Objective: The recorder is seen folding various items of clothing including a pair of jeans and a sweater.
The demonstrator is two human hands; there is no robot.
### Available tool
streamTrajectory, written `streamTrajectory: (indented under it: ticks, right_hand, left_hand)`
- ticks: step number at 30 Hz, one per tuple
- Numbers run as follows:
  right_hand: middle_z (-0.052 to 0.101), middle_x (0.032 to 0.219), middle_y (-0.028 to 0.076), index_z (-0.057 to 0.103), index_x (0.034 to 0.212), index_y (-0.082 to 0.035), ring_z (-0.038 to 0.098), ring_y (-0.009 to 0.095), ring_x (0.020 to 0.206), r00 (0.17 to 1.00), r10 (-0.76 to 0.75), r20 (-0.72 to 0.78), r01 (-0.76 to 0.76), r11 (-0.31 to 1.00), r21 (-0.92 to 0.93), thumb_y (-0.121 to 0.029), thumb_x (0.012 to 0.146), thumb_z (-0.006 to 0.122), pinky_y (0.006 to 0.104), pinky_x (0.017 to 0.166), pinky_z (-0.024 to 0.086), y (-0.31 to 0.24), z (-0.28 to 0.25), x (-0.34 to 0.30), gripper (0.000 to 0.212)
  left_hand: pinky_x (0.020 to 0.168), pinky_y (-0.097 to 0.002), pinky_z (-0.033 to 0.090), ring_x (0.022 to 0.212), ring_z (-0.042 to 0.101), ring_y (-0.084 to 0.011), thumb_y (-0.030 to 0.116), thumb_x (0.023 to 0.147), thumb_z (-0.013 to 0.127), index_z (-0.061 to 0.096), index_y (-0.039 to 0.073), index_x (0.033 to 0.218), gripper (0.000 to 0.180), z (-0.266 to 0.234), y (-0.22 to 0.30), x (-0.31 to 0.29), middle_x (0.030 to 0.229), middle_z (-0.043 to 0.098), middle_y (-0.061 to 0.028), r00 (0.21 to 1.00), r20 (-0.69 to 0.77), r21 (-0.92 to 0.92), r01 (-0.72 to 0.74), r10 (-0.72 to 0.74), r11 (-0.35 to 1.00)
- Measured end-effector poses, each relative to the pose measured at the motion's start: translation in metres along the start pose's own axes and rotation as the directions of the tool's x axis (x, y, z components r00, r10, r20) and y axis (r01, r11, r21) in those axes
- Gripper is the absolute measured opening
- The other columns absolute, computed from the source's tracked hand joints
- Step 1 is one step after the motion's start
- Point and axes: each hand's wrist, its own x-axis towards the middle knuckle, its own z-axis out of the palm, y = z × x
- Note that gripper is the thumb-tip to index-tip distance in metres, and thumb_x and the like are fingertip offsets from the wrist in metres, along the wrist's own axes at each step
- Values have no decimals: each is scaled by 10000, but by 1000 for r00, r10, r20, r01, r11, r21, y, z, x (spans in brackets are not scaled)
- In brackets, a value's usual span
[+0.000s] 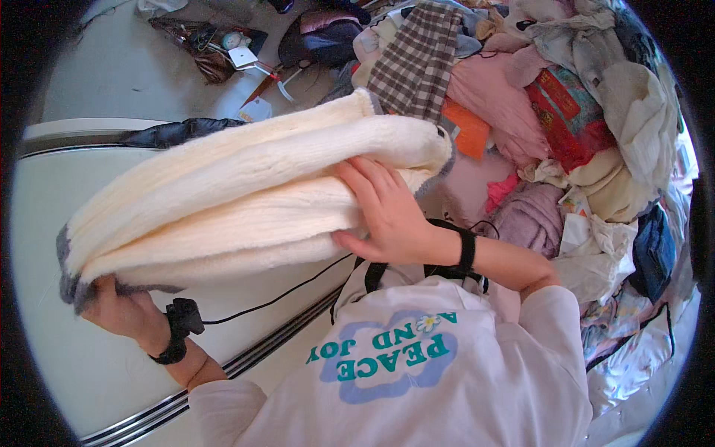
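Observation:
A cream knitted garment (246, 179), probably a sweater, with grey trim at its ends, stretches in long folds across the middle of the view. My left hand (118, 304) is closed on its grey-trimmed left end, with the fingertips partly hidden by the knit. On the near side of the right half lies my right hand (383, 212), fingers extended over the fabric and thumb spread apart along the lower edge. Both wrists wear black bands; a small black box (184, 316) sits on the left one, with a cable running from it.
Under the garment is a white surface (67, 223) with a metal-striped edge (261, 346). A large heap of clothes fills the right, including a checked cloth (417, 59), a red package (570, 119) and a lilac towel-like cloth (525, 216). Dark bags (324, 37) lie at the back.

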Motion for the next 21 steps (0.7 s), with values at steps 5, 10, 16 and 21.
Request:
streamTrajectory:
  ticks: [5, 10, 16, 21]
  right_hand:
    - [469, 1174, 191, 409, 1199, 3, 466, 349, 1072, 1000, -27, -16, 25, 992, -122, -112, 594, 679, 432, 910, 381, 6, -7, 12, 672]
    - [518, 1075, 153, 513, 1069, -18, 503, 332, 1019, 983, -6, 184, 53, 967, -251, -56, 626, 640, 394, 876, 423, 44, -39, -23, 463]
    - [353, 1343, 137, 659, 954, -157, 364, 375, 1219, 980, -14, 199, 83, 935, -345, -43, 610, 664, 494, 992, 322, 45, -94, -20, 363]
    - [541, 1159, 122, 630, 948, -133, 458, 320, 1144, 891, -265, 369, 280, 960, 14, -52, 618, 685, 447, 975, 363, 62, -90, -10, 344]
  left_hand:
    - [846, -384, 496, 942, 591, -269, 20, 745, 621, 547, -32, 1056, 323, 1, -1, -1, 1079, 588, -154, 999, 18, 7, 33, -33, 999]
    - [861, -397, 482, 973, 580, -258, 59, 785, 613, 526, -20, 1074, 312, -10, 1, -6, 1100, 580, -150, 999, -9, 55, 40, -40, 998]
    - [883, -413, 482, 1047, 561, -270, 237, 862, 573, 471, 9, 1166, 394, -36, 2, -25, 1207, 524, -165, 997, -70, 211, -18, 34, 977]
    - [847, -406, 473, 1026, 548, -266, 322, 907, 491, 429, 31, 1239, 445, -78, -9, -41, 1165, 501, -156, 986, 23, 695, -134, 165, 707]
